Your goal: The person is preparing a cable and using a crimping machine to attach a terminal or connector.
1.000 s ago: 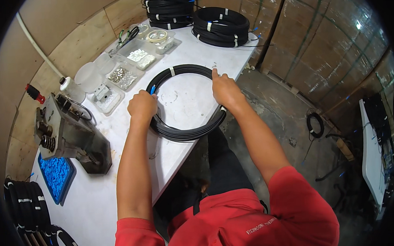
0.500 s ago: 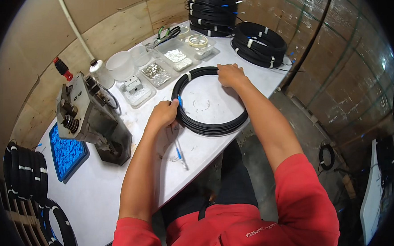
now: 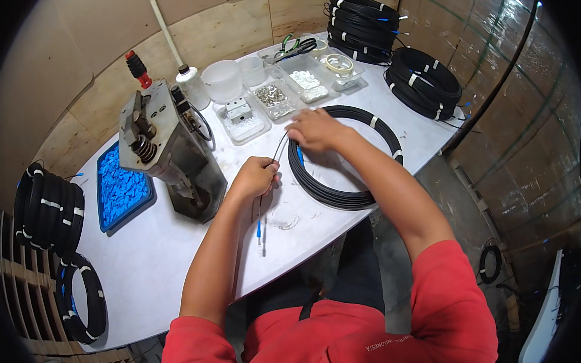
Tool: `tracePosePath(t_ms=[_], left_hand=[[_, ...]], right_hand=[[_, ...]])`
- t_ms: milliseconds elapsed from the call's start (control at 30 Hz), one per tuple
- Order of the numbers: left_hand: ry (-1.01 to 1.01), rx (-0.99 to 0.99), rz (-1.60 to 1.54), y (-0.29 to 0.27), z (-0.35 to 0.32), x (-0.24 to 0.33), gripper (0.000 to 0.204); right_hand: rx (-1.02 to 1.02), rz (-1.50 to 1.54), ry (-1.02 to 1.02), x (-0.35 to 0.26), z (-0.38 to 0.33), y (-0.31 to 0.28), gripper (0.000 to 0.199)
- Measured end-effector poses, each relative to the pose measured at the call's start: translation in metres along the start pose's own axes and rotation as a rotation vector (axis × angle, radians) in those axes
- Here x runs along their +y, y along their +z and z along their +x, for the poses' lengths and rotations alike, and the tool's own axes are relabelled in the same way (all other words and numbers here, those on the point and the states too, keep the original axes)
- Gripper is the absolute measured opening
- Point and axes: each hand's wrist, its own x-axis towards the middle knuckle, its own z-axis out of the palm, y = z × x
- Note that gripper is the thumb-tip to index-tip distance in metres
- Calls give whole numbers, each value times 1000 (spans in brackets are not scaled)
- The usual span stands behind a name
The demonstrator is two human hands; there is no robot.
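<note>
A black cable coil [image 3: 334,197] lies flat on the white table in front of me, bound with white tape bands. A blue connector [image 3: 300,156] shows at its left inner edge. My right hand [image 3: 315,131] is closed over the coil's upper left side; its fingertips are partly hidden. Left of the coil, my left hand [image 3: 256,177] pinches a loose length of the cable, which bows out from under the right hand. Below the left fist hangs that cable's end, with a blue connector [image 3: 259,230] and a whitish tip.
A metal press [image 3: 171,155] stands at left beside a tray of blue pieces [image 3: 148,201]. Clear boxes of small parts [image 3: 273,98], pliers and tape rolls line the back. More cable coils are stacked back right [image 3: 423,82] and far left [image 3: 49,207].
My left hand has come away from the coil, drawing out the cable end. My right hand has moved from the coil's upper right to its upper left. White tape bands now show on its right.
</note>
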Motion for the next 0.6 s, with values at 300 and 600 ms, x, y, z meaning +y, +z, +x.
tracePosePath(t_ms=[300,600], left_hand=[[21,-41,-36,13,-5,-3,20],[169,235,427,-9,-36,-25,22]], right_hand=[[-109,-19,-86,-48,-12,2,42],[-11,-315,255,-40,-6,-13,40]])
